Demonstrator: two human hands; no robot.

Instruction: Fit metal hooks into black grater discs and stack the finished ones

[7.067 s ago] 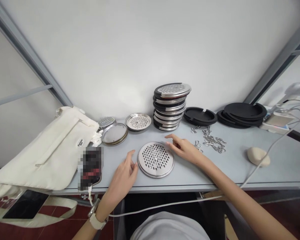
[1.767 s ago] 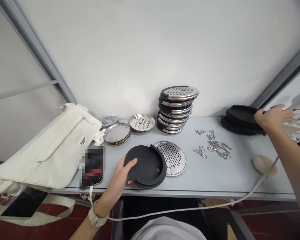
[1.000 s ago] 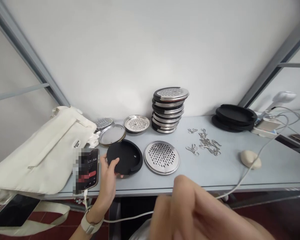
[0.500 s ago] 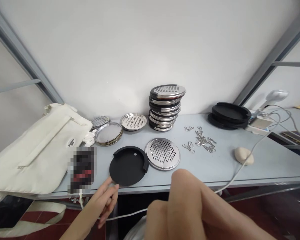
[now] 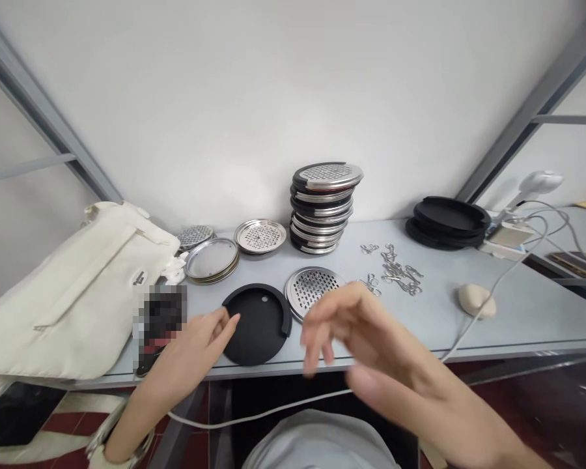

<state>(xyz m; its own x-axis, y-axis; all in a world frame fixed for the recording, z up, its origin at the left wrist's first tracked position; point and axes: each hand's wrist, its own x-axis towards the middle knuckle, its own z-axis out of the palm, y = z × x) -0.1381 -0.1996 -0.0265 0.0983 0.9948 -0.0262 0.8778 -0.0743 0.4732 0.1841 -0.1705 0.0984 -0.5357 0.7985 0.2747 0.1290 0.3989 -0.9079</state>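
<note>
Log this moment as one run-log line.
left hand: empty, at edge of round black disc | right hand: empty, over round perforated steel disc

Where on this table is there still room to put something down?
The widest room lies between the metal hooks and the pale oval lump, below the stacked black discs. It is crowded further left, where the black disc, perforated steel disc, left hand and right hand bunch beside the steel plates.

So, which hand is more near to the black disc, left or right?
Left. The left hand is at the left edge of the black disc, reaching over its rim. The right hand is farther away, to the disc's right, in front of the steel disc.
</note>
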